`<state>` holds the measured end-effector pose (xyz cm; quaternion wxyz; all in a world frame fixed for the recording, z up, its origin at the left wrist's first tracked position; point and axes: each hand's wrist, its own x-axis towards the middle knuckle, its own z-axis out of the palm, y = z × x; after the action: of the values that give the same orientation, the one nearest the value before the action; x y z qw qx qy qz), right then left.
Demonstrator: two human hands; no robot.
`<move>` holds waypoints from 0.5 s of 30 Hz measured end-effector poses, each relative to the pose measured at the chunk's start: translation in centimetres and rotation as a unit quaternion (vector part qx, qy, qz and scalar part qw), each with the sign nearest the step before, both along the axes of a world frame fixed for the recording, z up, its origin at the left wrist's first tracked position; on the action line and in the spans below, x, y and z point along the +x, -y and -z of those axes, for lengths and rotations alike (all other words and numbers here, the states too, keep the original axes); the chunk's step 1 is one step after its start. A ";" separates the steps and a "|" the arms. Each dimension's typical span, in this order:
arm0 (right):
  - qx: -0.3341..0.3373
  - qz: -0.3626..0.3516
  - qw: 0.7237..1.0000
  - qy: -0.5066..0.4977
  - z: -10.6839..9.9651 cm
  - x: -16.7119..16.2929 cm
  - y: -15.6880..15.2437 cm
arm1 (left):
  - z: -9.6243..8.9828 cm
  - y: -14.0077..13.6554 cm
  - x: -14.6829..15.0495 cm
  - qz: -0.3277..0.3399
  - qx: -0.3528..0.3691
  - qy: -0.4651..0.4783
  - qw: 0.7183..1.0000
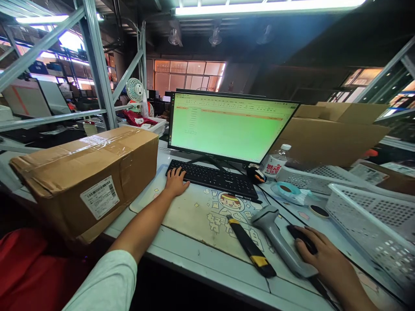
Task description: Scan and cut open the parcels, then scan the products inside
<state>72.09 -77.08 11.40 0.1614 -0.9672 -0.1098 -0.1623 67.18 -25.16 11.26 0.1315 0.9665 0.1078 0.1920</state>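
Observation:
My left hand [175, 181] rests with its fingers on the left end of a black keyboard [214, 178], which lies in front of a monitor [227, 126] showing a pale green spreadsheet. My right hand [326, 255] lies over a black mouse [301, 238] at the right of the desk mat [201, 216]. Just left of that hand a grey barcode scanner [279, 235] lies on the mat. A black and yellow utility knife [249, 246] lies beside the scanner.
A taped cardboard box [87, 172] with a shipping label stands at the left of the desk. White plastic baskets [372, 211], a water bottle [275, 164], tape rolls [288, 190] and flat cardboard [327, 138] crowd the right. Metal shelving [94, 60] rises behind.

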 end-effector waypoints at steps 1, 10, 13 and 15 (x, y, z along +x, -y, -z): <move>-0.001 0.000 1.000 0.006 0.3 0.2 0.2 | -0.1 0.0 0.0 -0.001 -0.001 -0.002 1.000; -0.018 -0.036 0.999 -0.002 0.7 0.9 1.4 | -0.5 0.3 0.0 0.009 0.024 -0.023 0.999; -0.028 -0.031 0.999 -0.007 0.6 1.0 1.4 | -0.4 0.3 0.1 0.010 0.023 -0.020 0.999; -0.033 -0.032 0.999 -0.008 0.5 1.1 1.4 | -0.4 0.3 0.1 0.011 0.020 -0.018 1.000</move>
<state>73.20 -78.45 10.86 0.1352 -0.9694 -0.1444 -0.1453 67.24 -25.44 11.63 0.1120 0.9735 0.0961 0.1749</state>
